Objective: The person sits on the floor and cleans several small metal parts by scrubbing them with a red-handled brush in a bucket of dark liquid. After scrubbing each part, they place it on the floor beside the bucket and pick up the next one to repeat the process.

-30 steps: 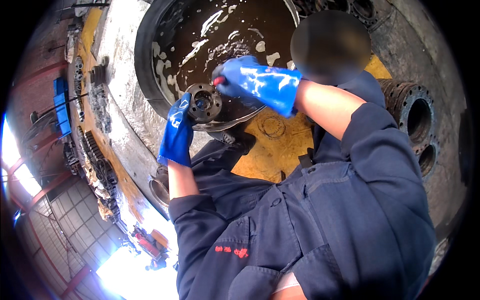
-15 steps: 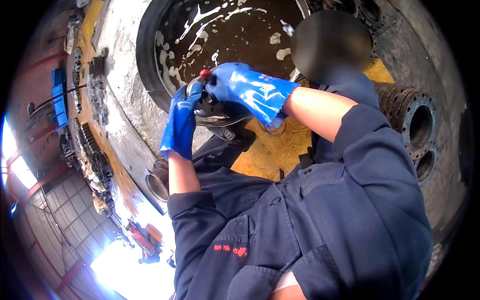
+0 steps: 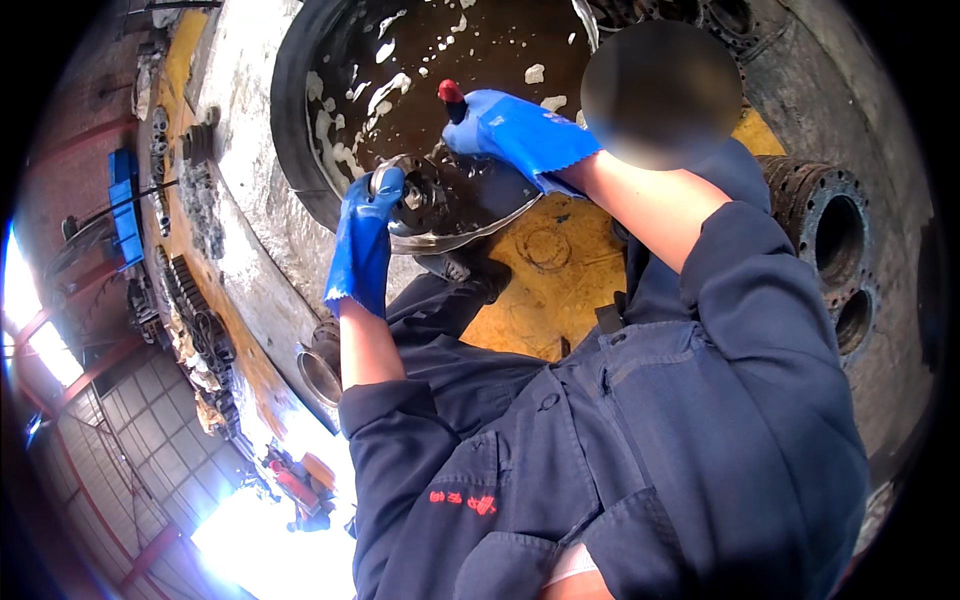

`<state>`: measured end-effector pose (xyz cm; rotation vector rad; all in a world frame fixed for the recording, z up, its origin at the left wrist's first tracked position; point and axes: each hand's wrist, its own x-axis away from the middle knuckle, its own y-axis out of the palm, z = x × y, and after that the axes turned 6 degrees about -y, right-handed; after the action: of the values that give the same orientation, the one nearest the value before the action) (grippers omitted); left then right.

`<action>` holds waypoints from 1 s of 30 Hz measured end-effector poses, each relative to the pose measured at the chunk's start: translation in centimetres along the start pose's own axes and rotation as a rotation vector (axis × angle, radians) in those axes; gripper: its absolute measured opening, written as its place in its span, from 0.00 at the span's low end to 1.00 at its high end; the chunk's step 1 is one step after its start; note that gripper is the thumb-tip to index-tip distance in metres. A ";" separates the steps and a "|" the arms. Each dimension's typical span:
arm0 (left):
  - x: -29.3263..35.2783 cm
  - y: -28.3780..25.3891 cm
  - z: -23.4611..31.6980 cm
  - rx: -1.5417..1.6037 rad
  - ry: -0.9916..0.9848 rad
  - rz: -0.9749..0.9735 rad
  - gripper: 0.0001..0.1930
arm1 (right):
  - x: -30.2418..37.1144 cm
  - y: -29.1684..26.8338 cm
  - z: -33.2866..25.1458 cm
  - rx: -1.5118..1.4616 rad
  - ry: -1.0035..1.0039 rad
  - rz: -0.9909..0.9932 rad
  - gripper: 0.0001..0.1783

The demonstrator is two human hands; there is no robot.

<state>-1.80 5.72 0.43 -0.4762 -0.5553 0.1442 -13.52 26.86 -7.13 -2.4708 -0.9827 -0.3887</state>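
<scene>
My left hand (image 3: pixel 367 215), in a long blue rubber glove, grips a round metal part (image 3: pixel 418 196) by its edge, at the near side of a large round tub (image 3: pixel 292 110). The tub holds dark brown liquid (image 3: pixel 470 55) with patches of white foam. My right hand (image 3: pixel 500 125), gloved alike, is closed around a tool with a red and black handle (image 3: pixel 452 98). It is over the liquid, to the right of the metal part and apart from it. The tool's working end cannot be made out.
Rusty flanged cylinders (image 3: pixel 835 240) stand at the right, with more ring-shaped parts (image 3: pixel 730 18) at the far right. A short metal pipe piece (image 3: pixel 320 370) lies left of my legs. Beyond it, rows of dirty machine parts (image 3: pixel 195 310) line a yellowish strip.
My right hand has moved away from the metal part, to the right and farther out, taking the red-handled tool along. The left hand keeps its hold on the part, nearly still.
</scene>
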 end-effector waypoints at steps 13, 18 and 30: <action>-1.1 -0.4 -1.4 -0.136 -0.015 0.063 0.26 | 4.5 1.0 -1.5 -0.413 -0.409 -0.278 0.18; -0.9 -0.5 -1.0 -0.149 -0.021 0.070 0.26 | 1.7 6.5 -2.8 0.701 -0.649 0.070 0.14; 2.8 1.8 2.6 -0.059 -0.016 0.104 0.31 | 6.2 1.2 -3.4 -0.474 -0.085 -0.136 0.23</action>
<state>-0.84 9.07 2.90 -0.5620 -0.5518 0.2316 -8.65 27.95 -2.06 -2.8656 -1.2132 -0.6269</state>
